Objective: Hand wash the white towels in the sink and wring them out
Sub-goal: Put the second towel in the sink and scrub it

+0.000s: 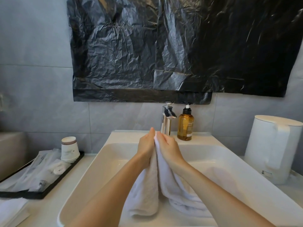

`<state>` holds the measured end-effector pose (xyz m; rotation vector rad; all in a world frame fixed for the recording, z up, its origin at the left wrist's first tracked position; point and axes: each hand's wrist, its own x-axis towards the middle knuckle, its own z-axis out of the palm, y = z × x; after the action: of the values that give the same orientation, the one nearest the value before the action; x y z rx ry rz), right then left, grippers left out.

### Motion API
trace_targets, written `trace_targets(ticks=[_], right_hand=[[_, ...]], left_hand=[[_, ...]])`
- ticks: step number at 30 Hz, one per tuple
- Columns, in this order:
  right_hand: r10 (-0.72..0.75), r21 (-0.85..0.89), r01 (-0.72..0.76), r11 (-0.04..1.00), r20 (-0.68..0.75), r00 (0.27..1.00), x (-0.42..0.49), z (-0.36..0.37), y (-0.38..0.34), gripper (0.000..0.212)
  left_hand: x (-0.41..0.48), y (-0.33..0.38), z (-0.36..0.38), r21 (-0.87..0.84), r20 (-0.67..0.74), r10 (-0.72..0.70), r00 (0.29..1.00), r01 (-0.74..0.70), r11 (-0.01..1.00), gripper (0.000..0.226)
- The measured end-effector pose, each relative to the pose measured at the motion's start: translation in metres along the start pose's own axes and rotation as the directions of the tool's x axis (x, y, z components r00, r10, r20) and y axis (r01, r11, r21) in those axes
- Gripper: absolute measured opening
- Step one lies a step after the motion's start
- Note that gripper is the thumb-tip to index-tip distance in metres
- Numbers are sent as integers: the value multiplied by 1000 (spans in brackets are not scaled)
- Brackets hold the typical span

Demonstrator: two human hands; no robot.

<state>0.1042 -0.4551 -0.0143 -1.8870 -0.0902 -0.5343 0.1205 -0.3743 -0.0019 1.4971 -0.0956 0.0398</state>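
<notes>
- The left hand (146, 145) and right hand (168, 145) are held palm to palm with fingers straight, pressing a white terry-cloth towel (178, 192) flat between them; neither hand is curled round it.
- The towel's long axis runs from the fingertips, which point away towards the tap, back down towards the person. Its top edge just shows between the fingertips, and its lower part hangs in two thick folds into the basin.
- The hands and towel are above the middle of a white rectangular ceramic sink (114, 136).
- A chrome single-lever tap (167, 119) stands at the sink's far rim, with an amber pump bottle (185, 126) just beside it on the right.
- To the left, on the pale surface (45, 208), a black tray (69, 169) carries stacked paper cups (69, 149) and wrapped toiletries (41, 171).
- To the right stands a white lidded cylindrical container (272, 149).
- Crumpled black plastic sheeting (147, 46) covers the grey tiled wall (32, 46) above.
</notes>
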Motion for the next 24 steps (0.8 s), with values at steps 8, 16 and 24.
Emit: trace_targets(ticks=[8,16,24], right_hand=[[-8,24,9,1000,-66,998,-1,-3,-3,41],[-54,-4,54,999,-72,996,-3,-5,-6,40],[-78,5,78,997,-57,995,0,0,-3,41]], left_hand=[[-3,2,2,11,17,72,997,-72,997,48],[-3,4,1,29,16,73,997,-73,997,48],[-3,4,0,-17,-30,54,998,-54,998,45]])
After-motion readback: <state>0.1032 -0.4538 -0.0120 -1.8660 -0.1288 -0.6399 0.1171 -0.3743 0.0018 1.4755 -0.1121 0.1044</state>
